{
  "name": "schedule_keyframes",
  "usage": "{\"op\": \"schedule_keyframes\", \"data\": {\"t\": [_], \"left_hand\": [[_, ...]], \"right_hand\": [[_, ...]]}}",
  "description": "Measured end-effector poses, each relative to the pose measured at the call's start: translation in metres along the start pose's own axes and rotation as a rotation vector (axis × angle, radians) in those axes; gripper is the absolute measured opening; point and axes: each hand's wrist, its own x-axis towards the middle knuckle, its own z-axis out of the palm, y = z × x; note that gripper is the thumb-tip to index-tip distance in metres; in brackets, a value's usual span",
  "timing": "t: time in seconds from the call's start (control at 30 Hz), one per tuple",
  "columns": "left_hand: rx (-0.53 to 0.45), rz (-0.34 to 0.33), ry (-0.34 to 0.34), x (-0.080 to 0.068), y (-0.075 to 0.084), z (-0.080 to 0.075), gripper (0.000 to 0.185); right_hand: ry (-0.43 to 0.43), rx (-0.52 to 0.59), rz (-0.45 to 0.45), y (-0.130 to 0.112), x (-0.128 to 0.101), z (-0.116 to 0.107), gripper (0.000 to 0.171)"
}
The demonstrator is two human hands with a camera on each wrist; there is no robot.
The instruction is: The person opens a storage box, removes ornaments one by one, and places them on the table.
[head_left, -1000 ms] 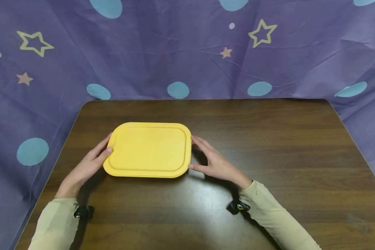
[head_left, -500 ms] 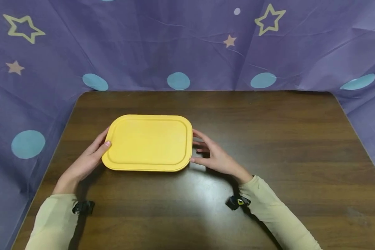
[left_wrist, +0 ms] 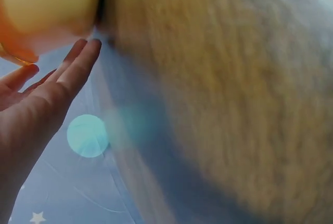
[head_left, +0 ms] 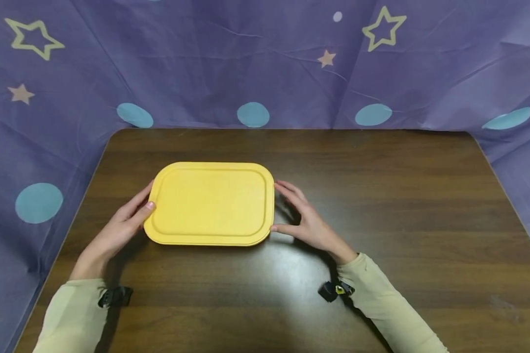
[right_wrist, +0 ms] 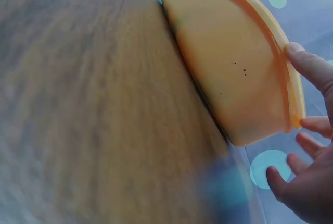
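A rectangular box with rounded corners stands on the table under a flat yellow lid (head_left: 209,203) with a grooved border. Its smooth orange-yellow side wall (right_wrist: 229,62) shows in the right wrist view, with a few dark specks. My left hand (head_left: 119,225) is at the box's left end, thumb on the lid's rim and fingers straight along the side. At the other end my right hand (head_left: 312,226) touches the rim with thumb and forefinger spread apart, while its other fingers hang loosely below. The inside of the box is hidden by the lid.
The box rests on a dark wood-grain table (head_left: 380,206), left of its middle. A purple cloth (head_left: 194,63) with stars and blue dots hangs along the back and sides. Small black devices, such as the one (head_left: 335,290) at the right wrist, sit at both cuffs.
The head view has tilted down, so table and box appear higher than a second ago. My right fingers have shifted at the lid's edge; the left hand stays at its end.
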Motion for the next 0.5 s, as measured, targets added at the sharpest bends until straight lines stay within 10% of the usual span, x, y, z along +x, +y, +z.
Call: {"op": "schedule_keyframes", "data": {"t": [0.5], "left_hand": [[0.125,0.222,0.095,-0.002,0.034,-0.004,0.068]], "right_hand": [[0.042,0.181,-0.024,0.018,0.008,-0.005,0.095]]}}
